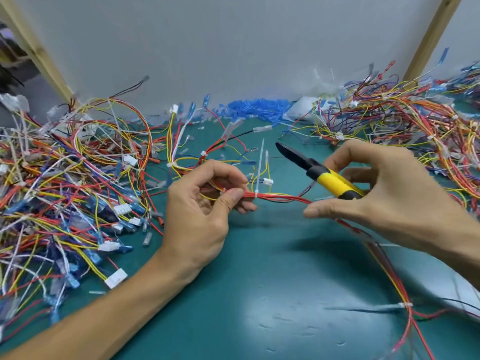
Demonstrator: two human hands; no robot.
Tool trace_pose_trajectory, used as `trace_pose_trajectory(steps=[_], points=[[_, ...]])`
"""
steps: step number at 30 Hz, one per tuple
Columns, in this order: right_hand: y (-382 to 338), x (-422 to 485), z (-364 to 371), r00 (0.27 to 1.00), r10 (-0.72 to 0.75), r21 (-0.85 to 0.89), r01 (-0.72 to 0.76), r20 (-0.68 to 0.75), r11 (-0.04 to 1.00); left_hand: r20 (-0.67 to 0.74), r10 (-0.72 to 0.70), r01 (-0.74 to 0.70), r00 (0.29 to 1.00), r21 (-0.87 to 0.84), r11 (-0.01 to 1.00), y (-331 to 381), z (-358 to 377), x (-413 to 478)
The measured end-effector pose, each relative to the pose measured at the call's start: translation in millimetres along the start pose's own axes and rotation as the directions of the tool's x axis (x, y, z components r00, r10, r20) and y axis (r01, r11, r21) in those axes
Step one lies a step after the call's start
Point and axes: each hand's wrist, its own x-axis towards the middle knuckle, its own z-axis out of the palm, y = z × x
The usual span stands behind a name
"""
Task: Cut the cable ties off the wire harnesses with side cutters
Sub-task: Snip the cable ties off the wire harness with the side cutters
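Observation:
My left hand pinches a bundle of red and yellow wires, the wire harness, between thumb and fingers. A white cable tie wraps the bundle just right of my left thumb, its long tail standing upward. My right hand holds the side cutters by their yellow and black handles, black jaws pointing up-left above the harness, apart from the tie. My right thumb also presses the harness, which trails off to the lower right past another white tie.
A large tangle of harnesses covers the left of the green mat. Another heap lies at the back right. Blue connector sleeves are piled against the grey back wall. Wooden posts rise at both sides.

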Motion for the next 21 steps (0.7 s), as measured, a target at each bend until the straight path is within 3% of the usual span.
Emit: trace_pose_trajectory(steps=[8,14,21], points=[[-5.9,-3.8,-3.5,0.99,-0.14,-0.117,0.137,-0.017,0.984,-0.024,0.07,-0.069,0.997,0.048,0.996,1.7,0.5,-3.1],[-3.7,-5.5,0.8,0.996,-0.092,-0.115,0.09,-0.009,0.989,0.023,0.118,-0.12,0.993,0.086,0.989,0.6,0.6,-5.2],[1.6,-2.5,0.5,0.998,-0.048,0.014,0.048,0.027,0.999,0.015,0.137,-0.138,0.99,0.088,0.986,0.4,0.7,-5.0]])
